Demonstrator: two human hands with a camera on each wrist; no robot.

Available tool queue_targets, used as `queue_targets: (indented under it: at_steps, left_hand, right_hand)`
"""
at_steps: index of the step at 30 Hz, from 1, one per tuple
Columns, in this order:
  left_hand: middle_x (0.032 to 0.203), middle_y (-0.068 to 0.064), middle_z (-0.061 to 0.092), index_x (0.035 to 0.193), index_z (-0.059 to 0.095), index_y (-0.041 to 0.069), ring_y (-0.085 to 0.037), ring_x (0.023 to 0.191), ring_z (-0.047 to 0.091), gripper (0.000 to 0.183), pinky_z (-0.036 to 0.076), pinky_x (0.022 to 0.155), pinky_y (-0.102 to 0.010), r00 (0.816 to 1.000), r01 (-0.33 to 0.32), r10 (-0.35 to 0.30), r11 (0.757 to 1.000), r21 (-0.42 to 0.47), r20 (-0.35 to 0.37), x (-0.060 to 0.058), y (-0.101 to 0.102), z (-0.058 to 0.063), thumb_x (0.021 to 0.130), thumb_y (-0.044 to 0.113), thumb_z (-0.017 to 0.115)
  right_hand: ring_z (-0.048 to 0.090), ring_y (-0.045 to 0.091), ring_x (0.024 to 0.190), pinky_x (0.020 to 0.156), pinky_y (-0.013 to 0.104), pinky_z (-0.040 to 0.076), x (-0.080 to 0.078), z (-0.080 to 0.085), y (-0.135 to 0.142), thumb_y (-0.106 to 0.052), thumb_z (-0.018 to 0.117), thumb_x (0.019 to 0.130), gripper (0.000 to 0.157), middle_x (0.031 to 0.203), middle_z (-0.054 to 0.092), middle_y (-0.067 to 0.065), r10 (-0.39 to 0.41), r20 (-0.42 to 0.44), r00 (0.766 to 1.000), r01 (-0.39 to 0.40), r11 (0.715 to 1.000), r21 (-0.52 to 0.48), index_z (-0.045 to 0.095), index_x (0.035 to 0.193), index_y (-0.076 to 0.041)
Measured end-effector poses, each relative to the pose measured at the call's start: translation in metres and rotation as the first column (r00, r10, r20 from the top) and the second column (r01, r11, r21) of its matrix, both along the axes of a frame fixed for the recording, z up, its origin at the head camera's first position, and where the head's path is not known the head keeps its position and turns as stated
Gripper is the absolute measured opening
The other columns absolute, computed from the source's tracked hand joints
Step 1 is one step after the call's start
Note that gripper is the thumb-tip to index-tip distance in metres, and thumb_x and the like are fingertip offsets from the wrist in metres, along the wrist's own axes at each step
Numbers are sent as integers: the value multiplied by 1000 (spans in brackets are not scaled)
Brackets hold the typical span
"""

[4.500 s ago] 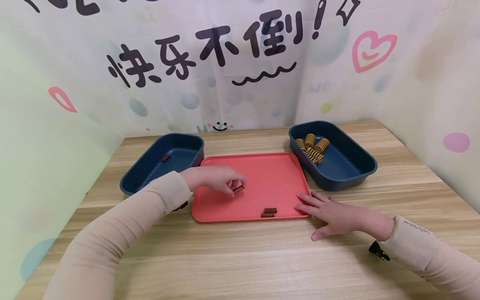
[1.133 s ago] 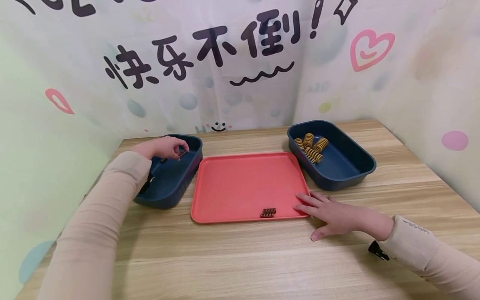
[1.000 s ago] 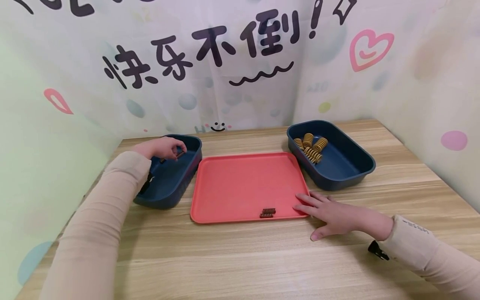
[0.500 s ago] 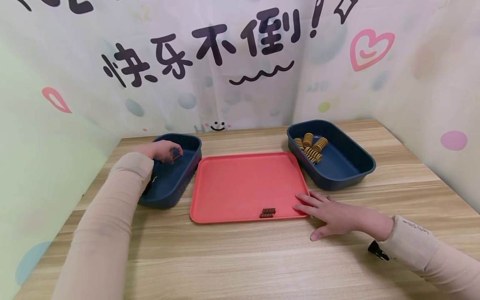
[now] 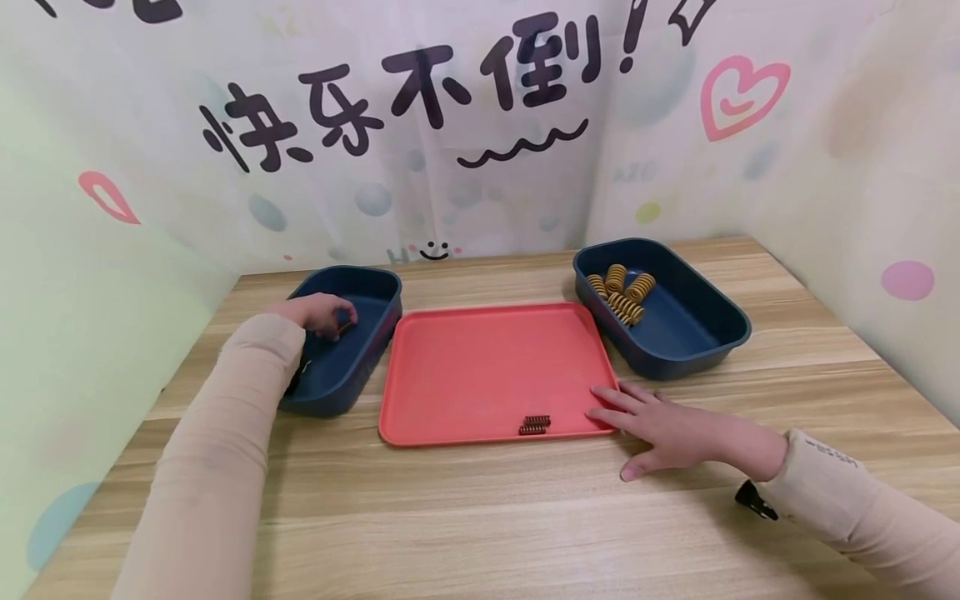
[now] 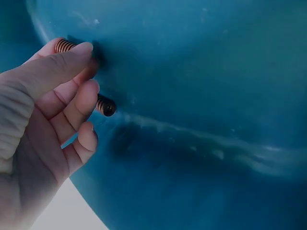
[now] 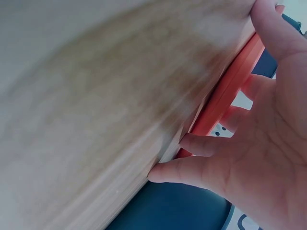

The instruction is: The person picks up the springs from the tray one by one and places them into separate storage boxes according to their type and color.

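My left hand [image 5: 318,315] is down inside the left blue bin [image 5: 341,396]. Its thumb and forefinger pinch a small dark copper coil spring [image 6: 64,45]. A second such spring [image 6: 106,106] shows just past the fingers in the left wrist view, low in the bin and partly hidden by them. Two more small coil springs [image 5: 535,425] lie side by side near the front edge of the red tray [image 5: 487,358]. My right hand [image 5: 667,429] rests with spread fingers at the tray's front right corner, fingertips over its rim, holding nothing.
At the back right stands another blue bin [image 5: 697,325], its left end holding several larger yellow springs [image 5: 626,308]. The tray sits between both bins on a wooden table [image 5: 480,517]. A printed cloth [image 5: 420,200] hangs behind the table.
The left hand picked a small spring off the tray, carried it left over the left bin, and has since lowered it into the bin toward the near side. The right hand has stayed put.
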State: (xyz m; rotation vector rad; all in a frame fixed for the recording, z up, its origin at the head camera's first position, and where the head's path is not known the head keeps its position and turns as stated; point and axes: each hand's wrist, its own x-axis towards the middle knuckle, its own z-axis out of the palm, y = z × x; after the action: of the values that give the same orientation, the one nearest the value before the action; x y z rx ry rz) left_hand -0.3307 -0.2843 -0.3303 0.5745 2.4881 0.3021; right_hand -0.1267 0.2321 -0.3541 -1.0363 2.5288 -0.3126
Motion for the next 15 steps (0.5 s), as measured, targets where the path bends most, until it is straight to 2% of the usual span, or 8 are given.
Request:
queue_targets:
  at_steps: [2, 5, 8, 13, 15]
  left_hand:
    - [76, -12, 59, 110, 52, 1, -20, 61, 52, 32, 45, 60, -30, 999, -23, 22, 999, -46, -24, 15, 11, 11, 79, -5, 62]
    - [75, -11, 59, 109, 52, -2, -18, 62, 50, 31, 43, 61, -28, 999, -26, 23, 998, -56, -43, 28, 19, 20, 80, -9, 59]
    - [73, -8, 58, 109, 52, -2, -17, 63, 49, 30, 42, 62, -27, 999, -30, 28, 998, -51, -42, 33, 22, 24, 80, -10, 56]
    - [75, -8, 59, 113, 51, -1, -18, 65, 51, 35, 43, 63, -28, 999, -37, 35, 998, -55, -34, 31, 21, 27, 80, -8, 58]
    - [76, -9, 60, 116, 50, -3, -18, 65, 51, 37, 44, 63, -29, 998, -45, 44, 999, -24, -39, 31, 21, 31, 81, -9, 56]
  right_hand:
    - [10, 47, 134, 92, 72, 22, 0, 0, 0, -63, 55, 77, 86, 150, 17, 17, 1, -3, 1000, -1, 1000, 2, 32, 143, -12]
    - [10, 47, 134, 93, 72, 22, 0, 0, 0, -63, 55, 77, 87, 151, 16, 16, -2, -2, 1000, 2, 1000, 2, 31, 143, -13]
    - [10, 48, 134, 92, 72, 21, 0, 1, 1, -63, 54, 77, 86, 151, 16, 17, -3, -2, 1000, 3, 1000, 0, 32, 143, -12]
    - [9, 47, 134, 93, 72, 21, 0, 1, 0, -62, 55, 77, 86, 151, 16, 17, -9, 10, 1000, 9, 1000, 7, 31, 143, -13]
    - [8, 47, 135, 93, 72, 21, 0, 1, 0, -62, 56, 77, 86, 151, 15, 16, -14, 19, 1000, 14, 1000, 10, 31, 143, -13]
